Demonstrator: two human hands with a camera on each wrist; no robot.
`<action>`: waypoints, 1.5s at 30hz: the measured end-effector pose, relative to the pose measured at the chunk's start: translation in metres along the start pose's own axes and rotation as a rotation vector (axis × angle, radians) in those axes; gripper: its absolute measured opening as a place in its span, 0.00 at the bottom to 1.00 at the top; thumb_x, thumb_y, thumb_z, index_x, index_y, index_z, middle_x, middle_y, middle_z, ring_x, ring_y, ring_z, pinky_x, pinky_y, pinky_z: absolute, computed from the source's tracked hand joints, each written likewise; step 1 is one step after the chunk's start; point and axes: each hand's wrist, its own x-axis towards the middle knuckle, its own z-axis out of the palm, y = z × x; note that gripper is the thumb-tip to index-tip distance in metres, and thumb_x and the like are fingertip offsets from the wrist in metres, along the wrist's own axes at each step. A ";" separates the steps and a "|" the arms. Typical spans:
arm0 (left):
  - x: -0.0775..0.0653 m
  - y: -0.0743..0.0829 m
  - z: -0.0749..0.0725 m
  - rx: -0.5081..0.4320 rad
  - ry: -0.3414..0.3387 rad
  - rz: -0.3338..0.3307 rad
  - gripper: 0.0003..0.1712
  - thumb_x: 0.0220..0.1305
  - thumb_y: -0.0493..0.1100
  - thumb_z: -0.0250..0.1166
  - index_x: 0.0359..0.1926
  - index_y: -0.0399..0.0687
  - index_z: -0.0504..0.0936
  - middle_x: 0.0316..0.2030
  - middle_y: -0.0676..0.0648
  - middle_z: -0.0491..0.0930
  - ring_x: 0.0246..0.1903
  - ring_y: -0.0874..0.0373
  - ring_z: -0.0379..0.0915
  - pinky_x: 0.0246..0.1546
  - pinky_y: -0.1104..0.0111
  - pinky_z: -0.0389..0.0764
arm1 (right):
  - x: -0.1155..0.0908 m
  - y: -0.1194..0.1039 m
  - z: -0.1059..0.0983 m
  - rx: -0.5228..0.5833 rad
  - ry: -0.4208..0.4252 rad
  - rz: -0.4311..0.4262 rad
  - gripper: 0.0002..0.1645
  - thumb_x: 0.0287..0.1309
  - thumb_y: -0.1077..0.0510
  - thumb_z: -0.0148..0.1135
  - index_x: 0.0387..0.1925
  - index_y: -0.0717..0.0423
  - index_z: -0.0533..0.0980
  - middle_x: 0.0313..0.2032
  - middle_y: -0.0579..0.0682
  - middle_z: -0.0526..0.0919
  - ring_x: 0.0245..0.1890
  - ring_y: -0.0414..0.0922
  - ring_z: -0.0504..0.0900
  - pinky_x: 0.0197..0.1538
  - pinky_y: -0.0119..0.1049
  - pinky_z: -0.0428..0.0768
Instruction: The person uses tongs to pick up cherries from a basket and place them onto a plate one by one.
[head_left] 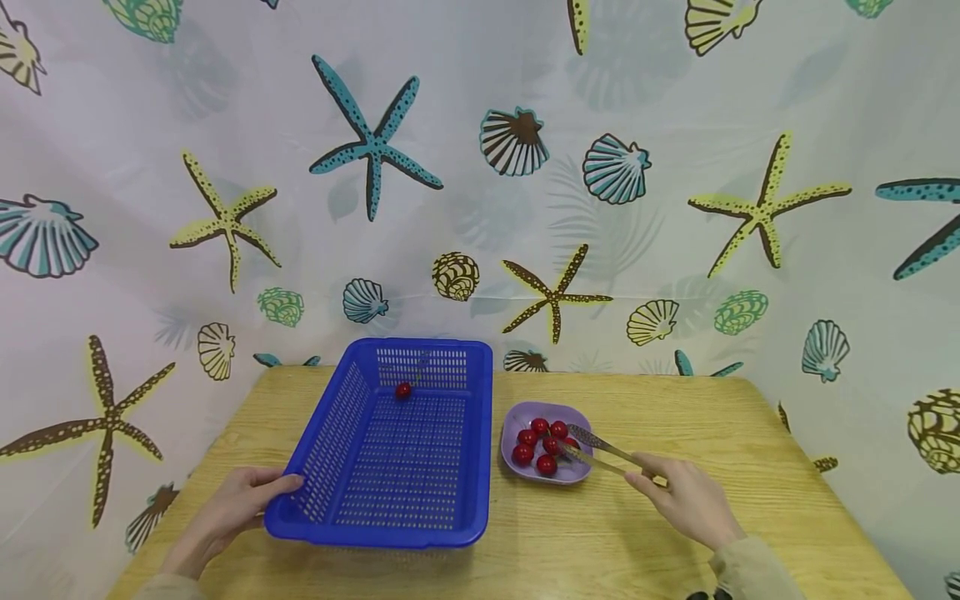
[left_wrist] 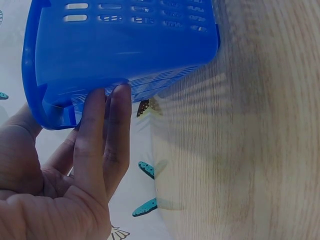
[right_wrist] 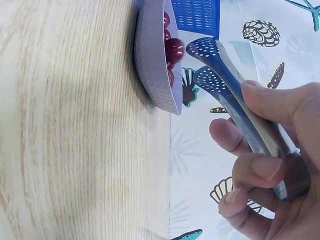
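Note:
A blue plastic basket stands on the table, one red cherry lying near its far end. My left hand grips the basket's near left corner, thumb over the rim and fingers against the outer wall. To the basket's right sits a small purple bowl with several cherries in it. My right hand holds metal tongs, their perforated tips over the bowl's right side. In the right wrist view the tongs' tips stand a little apart, with no cherry between them.
The wooden table extends to the right of the bowl. Behind and at both sides hangs a white curtain printed with starfish and shells.

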 end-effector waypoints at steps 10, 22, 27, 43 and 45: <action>0.000 -0.001 0.000 -0.002 0.004 -0.001 0.35 0.76 0.48 0.55 0.65 0.17 0.65 0.49 0.40 0.86 0.45 0.55 0.86 0.46 0.60 0.88 | 0.001 -0.002 -0.001 0.014 0.001 0.015 0.32 0.67 0.43 0.61 0.60 0.63 0.78 0.46 0.57 0.89 0.41 0.53 0.88 0.37 0.48 0.85; 0.001 -0.002 -0.001 -0.015 -0.009 0.004 0.35 0.76 0.48 0.56 0.66 0.18 0.65 0.49 0.41 0.87 0.45 0.55 0.86 0.46 0.61 0.89 | 0.002 -0.002 -0.001 0.003 -0.001 0.014 0.33 0.68 0.40 0.60 0.60 0.62 0.78 0.47 0.58 0.89 0.41 0.54 0.88 0.36 0.49 0.85; 0.000 -0.001 -0.001 -0.021 -0.012 0.008 0.35 0.76 0.48 0.56 0.66 0.18 0.66 0.48 0.42 0.87 0.44 0.55 0.86 0.46 0.61 0.89 | 0.002 -0.002 -0.001 0.005 0.012 0.008 0.32 0.67 0.42 0.61 0.60 0.62 0.78 0.47 0.58 0.89 0.41 0.54 0.88 0.38 0.49 0.85; 0.001 -0.002 -0.001 -0.024 -0.009 0.002 0.36 0.75 0.49 0.58 0.65 0.18 0.67 0.47 0.43 0.87 0.45 0.55 0.86 0.46 0.60 0.89 | 0.008 -0.012 -0.003 0.030 0.020 0.009 0.31 0.67 0.42 0.61 0.61 0.59 0.79 0.43 0.54 0.90 0.34 0.47 0.86 0.30 0.41 0.80; 0.001 -0.002 -0.001 -0.023 -0.009 0.001 0.35 0.75 0.49 0.57 0.65 0.18 0.66 0.47 0.43 0.87 0.44 0.55 0.86 0.46 0.60 0.89 | 0.010 -0.014 -0.004 0.025 0.033 0.004 0.30 0.68 0.42 0.61 0.61 0.58 0.79 0.42 0.52 0.90 0.32 0.43 0.84 0.28 0.38 0.78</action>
